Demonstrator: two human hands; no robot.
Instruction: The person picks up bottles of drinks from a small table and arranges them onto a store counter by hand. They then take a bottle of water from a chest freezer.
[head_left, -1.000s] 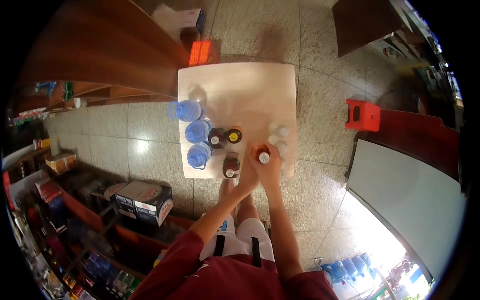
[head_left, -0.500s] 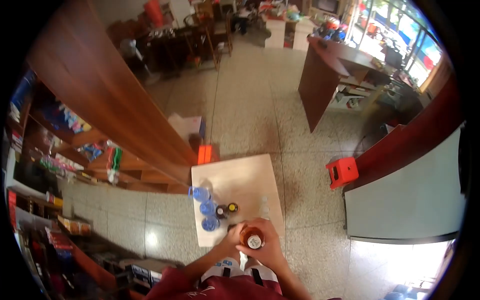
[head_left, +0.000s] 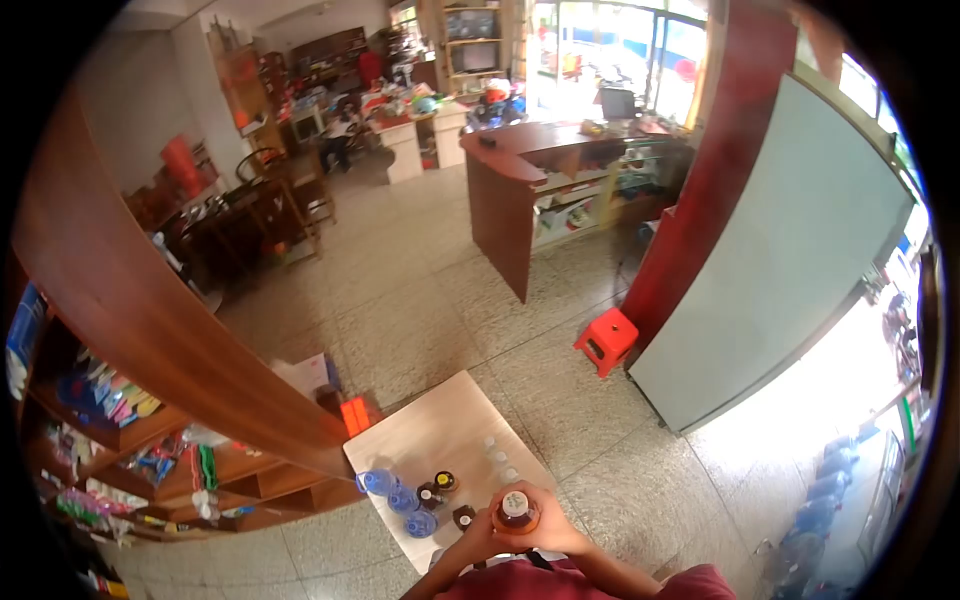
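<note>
Both my hands are wrapped around an amber-brown bottle with a whitish top, held over the near edge of a small pale wooden table. My left hand closes on its left side and my right hand on its right. To the left stand three clear blue containers, one a blue jug. Beside them are small dark bottles, including a yellow-topped bottle, a pale-topped bottle and a dark bottle near my left hand. Small whitish cup-like pieces form a row beyond my right hand.
A red plastic stool stands right of the table, by a large pale panel. Wooden shelves with packaged goods are at the left. A brown desk is farther back. Large blue water bottles line the lower right.
My view has tilted up and turned right, so the table sits lower and looks rotated. Both hands still hold the amber-brown bottle; the third dark bottle now shows beside my left hand.
</note>
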